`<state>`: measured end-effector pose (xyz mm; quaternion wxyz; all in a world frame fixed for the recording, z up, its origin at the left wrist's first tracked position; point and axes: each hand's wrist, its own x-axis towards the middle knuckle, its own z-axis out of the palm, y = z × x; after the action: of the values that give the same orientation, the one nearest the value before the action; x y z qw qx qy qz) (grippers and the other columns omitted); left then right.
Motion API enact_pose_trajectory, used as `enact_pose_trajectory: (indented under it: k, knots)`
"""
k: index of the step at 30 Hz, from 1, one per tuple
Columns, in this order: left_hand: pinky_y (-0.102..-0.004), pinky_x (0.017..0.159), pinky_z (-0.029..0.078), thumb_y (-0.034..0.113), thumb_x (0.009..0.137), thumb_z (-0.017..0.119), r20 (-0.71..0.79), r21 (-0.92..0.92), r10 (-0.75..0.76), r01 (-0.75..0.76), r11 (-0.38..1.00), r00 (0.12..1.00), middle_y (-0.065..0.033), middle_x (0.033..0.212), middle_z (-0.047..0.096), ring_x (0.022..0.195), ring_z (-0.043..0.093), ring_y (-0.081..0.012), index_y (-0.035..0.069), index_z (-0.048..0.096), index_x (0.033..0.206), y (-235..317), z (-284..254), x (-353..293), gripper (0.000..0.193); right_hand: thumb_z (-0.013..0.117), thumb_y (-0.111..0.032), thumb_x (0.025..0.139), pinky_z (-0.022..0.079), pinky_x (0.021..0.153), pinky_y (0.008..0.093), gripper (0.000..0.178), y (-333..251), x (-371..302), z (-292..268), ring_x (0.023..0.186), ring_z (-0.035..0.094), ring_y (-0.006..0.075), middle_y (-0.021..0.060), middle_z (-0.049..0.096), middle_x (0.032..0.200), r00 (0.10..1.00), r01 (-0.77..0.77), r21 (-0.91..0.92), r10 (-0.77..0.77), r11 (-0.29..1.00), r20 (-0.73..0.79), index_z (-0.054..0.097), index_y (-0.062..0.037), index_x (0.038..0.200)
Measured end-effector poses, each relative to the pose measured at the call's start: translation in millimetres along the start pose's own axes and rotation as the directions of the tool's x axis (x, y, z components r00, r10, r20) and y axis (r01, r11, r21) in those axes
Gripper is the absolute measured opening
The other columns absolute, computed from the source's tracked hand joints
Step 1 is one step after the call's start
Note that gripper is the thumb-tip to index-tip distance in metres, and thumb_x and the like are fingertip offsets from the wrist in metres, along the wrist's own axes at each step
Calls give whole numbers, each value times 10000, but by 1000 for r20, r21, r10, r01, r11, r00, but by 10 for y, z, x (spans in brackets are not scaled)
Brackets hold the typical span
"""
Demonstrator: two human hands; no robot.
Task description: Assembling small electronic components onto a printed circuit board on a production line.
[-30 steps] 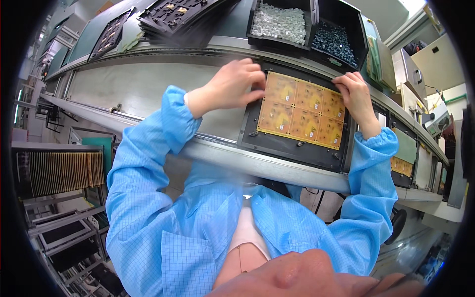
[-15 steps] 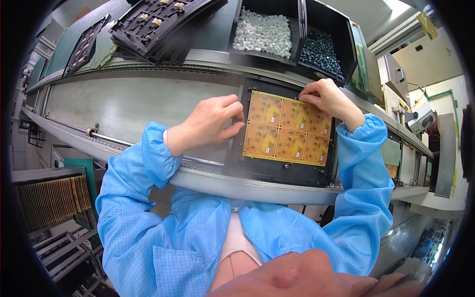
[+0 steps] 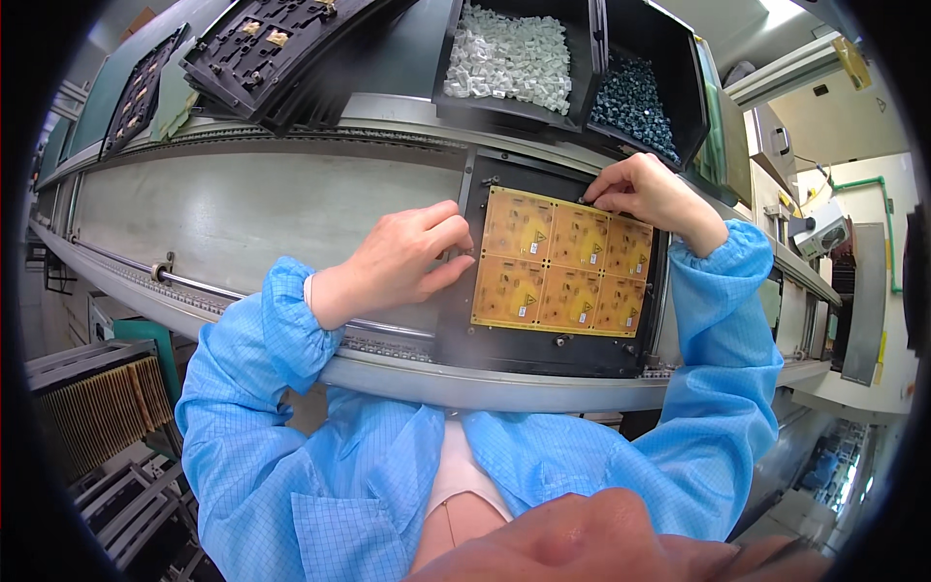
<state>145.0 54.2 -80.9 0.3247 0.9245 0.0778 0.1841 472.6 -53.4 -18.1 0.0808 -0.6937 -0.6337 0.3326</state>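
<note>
A yellow-orange circuit board panel (image 3: 546, 263), divided into several sections with small white labels and printed triangles, lies flat in a black carrier frame (image 3: 485, 352). Small dark hold-down clips sit around its border, one of them a clip (image 3: 560, 340) at the near edge. At the panel's far edge, my right hand (image 3: 648, 194) has thumb and fingers pinched at another small clip (image 3: 583, 201), which the fingertips partly cover. My left hand (image 3: 407, 254) hovers beside the carrier's left edge, fingers curved, thumb apart, nothing visible in it.
The carrier rests on a conveyor with metal rails (image 3: 407, 390). Beyond it stand a black bin of white parts (image 3: 509, 63) and a black bin of dark blue parts (image 3: 635, 107). Stacked black carriers (image 3: 257, 58) lie at far left. A slotted rack (image 3: 102, 417) stands at lower left.
The view has shifted slightly. My right hand stays at the panel's far edge, its fingertips drawn closer about the clip. My left hand remains beside the carrier's left edge.
</note>
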Motion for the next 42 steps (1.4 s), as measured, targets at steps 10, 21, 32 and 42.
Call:
enact_pose_trajectory:
  k: [10,21,32,42]
  knots:
    - [-361,629,540,91,836,757,35,-31,1,1,1000,999,-82,858,589,756,654,-259,42,631,899,-39,-52,49,150,708,-49,861,581,745,362,202,56,146,-135,786,716,301,174,735,889,964,236,-44,-228,971,139,735,13,1051]
    - [-365,614,534,70,802,778,95,-99,-24,33,995,995,-96,846,580,747,645,-270,32,635,894,-62,-97,67,174,697,-110,905,572,723,405,204,150,130,-115,823,690,338,152,704,913,875,482,-111,-471,869,112,716,2,1074]
    - [-391,602,519,98,824,751,79,-123,-20,29,992,997,-89,858,561,714,629,-286,62,596,909,-113,-70,131,181,673,-1,894,540,639,399,177,113,53,-100,755,649,335,135,646,857,925,379,-221,-375,899,60,699,-10,1069]
    - [-347,608,535,69,857,739,83,-206,-45,61,977,996,-92,868,567,718,652,-232,32,629,926,-167,12,178,135,724,-88,876,570,752,394,191,319,168,-112,862,687,348,167,715,936,912,410,-95,-407,907,55,716,5,1043]
